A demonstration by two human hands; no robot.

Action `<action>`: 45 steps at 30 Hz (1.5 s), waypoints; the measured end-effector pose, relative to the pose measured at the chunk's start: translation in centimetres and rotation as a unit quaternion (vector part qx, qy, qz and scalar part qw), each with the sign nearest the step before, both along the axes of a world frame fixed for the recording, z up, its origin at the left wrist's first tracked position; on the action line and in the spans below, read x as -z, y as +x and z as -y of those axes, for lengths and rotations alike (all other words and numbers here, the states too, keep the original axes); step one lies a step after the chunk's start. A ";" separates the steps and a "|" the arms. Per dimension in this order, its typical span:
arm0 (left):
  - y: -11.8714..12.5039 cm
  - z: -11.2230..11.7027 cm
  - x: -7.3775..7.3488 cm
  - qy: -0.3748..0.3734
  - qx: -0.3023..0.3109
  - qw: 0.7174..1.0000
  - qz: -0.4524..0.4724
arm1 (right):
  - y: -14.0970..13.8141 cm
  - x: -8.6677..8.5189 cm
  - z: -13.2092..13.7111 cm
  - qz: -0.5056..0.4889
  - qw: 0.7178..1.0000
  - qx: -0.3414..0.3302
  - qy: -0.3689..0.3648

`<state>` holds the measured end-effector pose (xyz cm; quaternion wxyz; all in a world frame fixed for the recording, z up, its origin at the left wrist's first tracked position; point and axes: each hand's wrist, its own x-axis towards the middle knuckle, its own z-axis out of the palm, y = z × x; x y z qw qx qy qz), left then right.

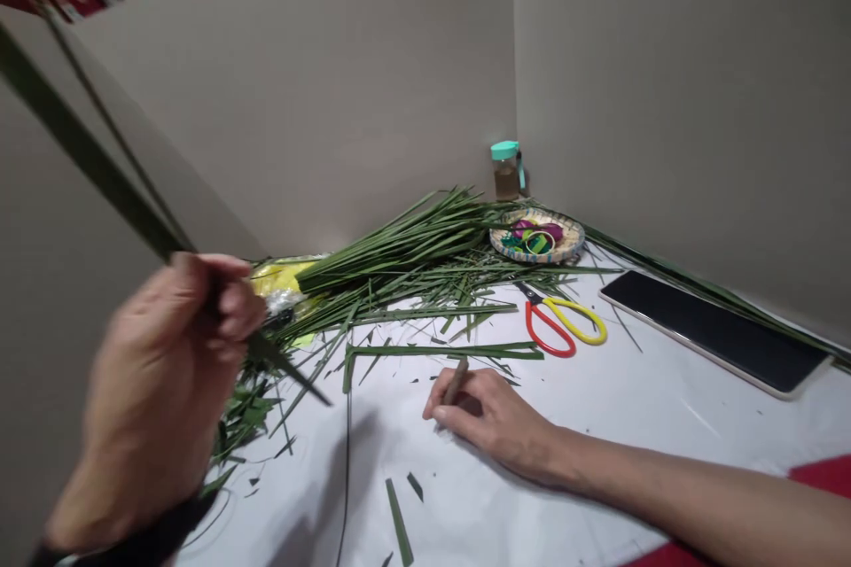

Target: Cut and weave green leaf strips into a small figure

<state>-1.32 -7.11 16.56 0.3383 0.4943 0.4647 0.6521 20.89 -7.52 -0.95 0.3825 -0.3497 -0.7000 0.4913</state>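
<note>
My left hand point(166, 363), raised at the left and a little blurred, is closed around a long green leaf strip point(86, 146). The strip runs up past the top left edge, and its pointed end sticks out below my fingers. A thinner dark strand runs beside it. Resting on the white tabletop, my right hand point(495, 416) is closed around a short brownish stick-like piece point(456, 382); its exact kind I cannot make out. Beyond that hand lie folded green strips point(439, 351) and scissors point(564, 323) with one red and one yellow handle loop.
A bundle of long green leaves point(405, 235) lies at the back beside a woven basket point(572, 246) holding coloured pieces. A teal-lidded bottle point(506, 173) stands in the corner. On the right is a dark-screened tablet point(714, 328). Leaf scraps point(399, 521) litter the white surface.
</note>
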 end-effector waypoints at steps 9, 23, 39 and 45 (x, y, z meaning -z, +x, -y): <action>4.4 1.0 7.8 -0.149 0.041 0.958 0.243 | 1.5 -5.0 -0.4 -0.009 0.996 -0.021 0.086; 2.0 0.9 14.4 -0.293 0.106 0.937 0.158 | 3.0 -2.1 -1.5 0.131 0.966 -0.170 -0.144; 1.5 1.5 17.6 -0.343 0.109 0.933 -0.005 | 2.4 -2.3 -2.2 0.216 0.975 0.022 0.047; 1.7 1.6 17.6 -0.350 0.114 0.929 -0.043 | 0.8 -1.1 -1.2 0.104 0.994 0.020 0.003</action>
